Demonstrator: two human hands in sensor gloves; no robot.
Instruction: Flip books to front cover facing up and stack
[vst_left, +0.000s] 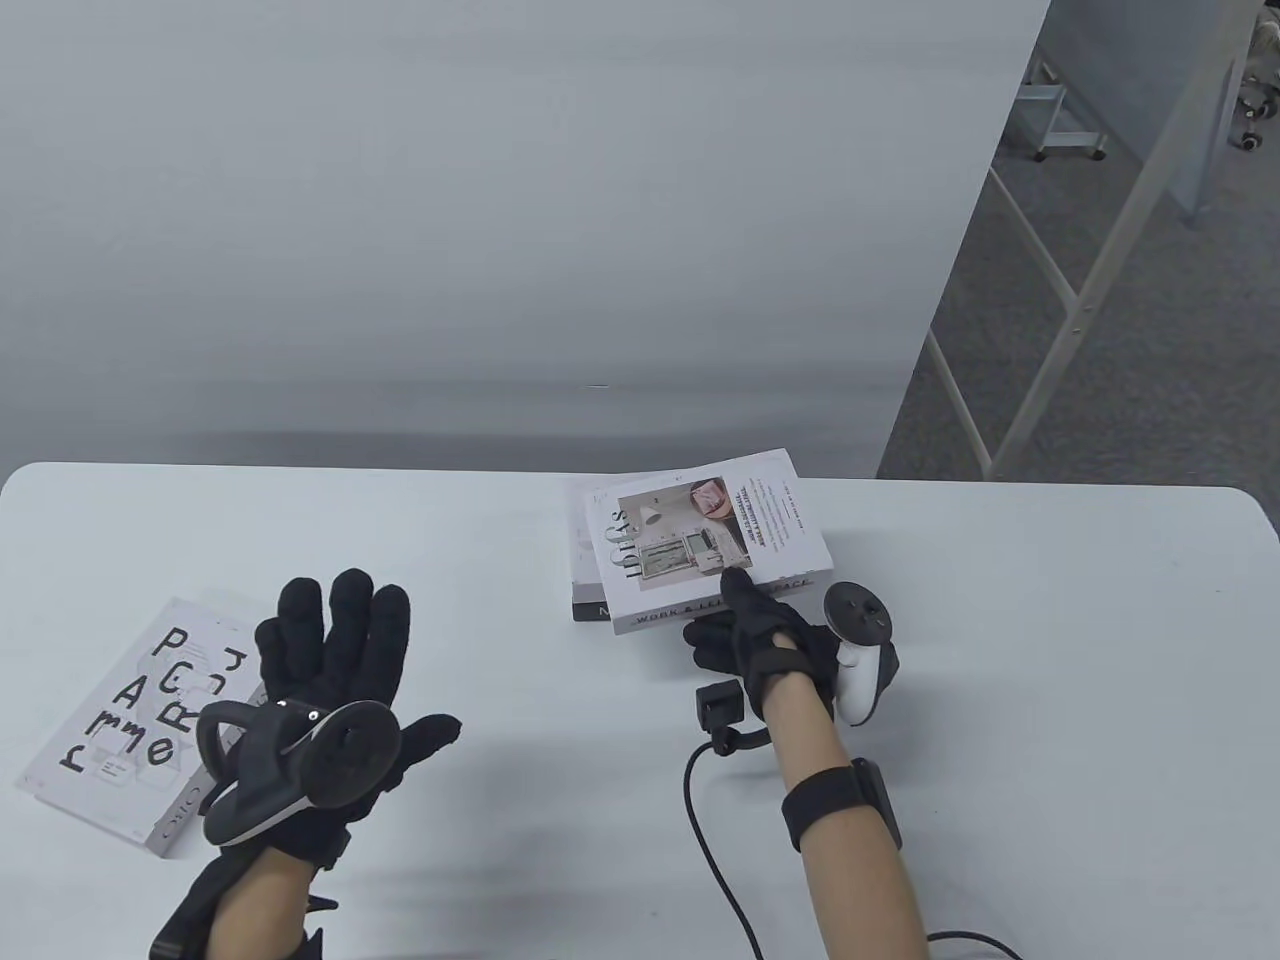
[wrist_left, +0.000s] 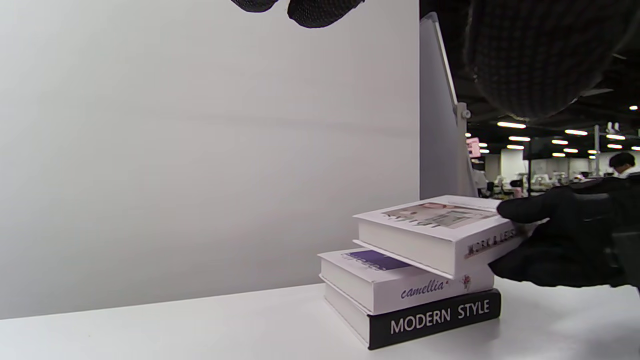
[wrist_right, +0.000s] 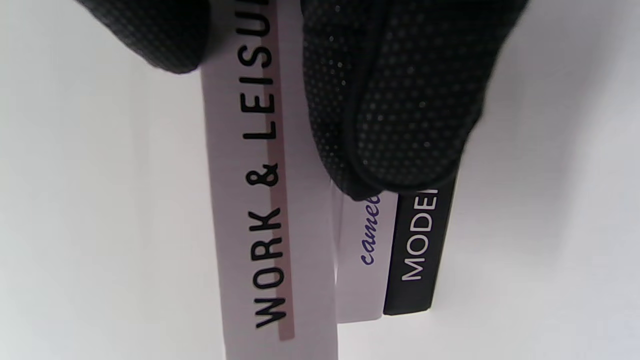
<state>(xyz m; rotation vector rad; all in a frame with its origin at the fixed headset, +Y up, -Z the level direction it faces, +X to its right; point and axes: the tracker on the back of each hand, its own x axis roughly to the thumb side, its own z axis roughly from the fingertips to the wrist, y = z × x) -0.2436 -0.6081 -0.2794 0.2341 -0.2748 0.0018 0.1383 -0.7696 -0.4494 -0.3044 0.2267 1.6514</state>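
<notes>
The right hand (vst_left: 765, 640) grips the "Work & Leisure" book (vst_left: 705, 545) by its spine, tilted atop two stacked books (wrist_left: 410, 300); rigid and boxy, it looks best held at the edges. The left hand (vst_left: 335, 680) hovers spread, holding nothing, a lettered book (vst_left: 140, 720) just beside it on the smooth white table (vst_left: 1050, 620).

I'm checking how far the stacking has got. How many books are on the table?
4. Three are stacked: MODERN STYLE book at the bottom, camellia book in the middle, WORK & LEISURE book on top, askew. A fourth, lettered book lies apart at the left.
</notes>
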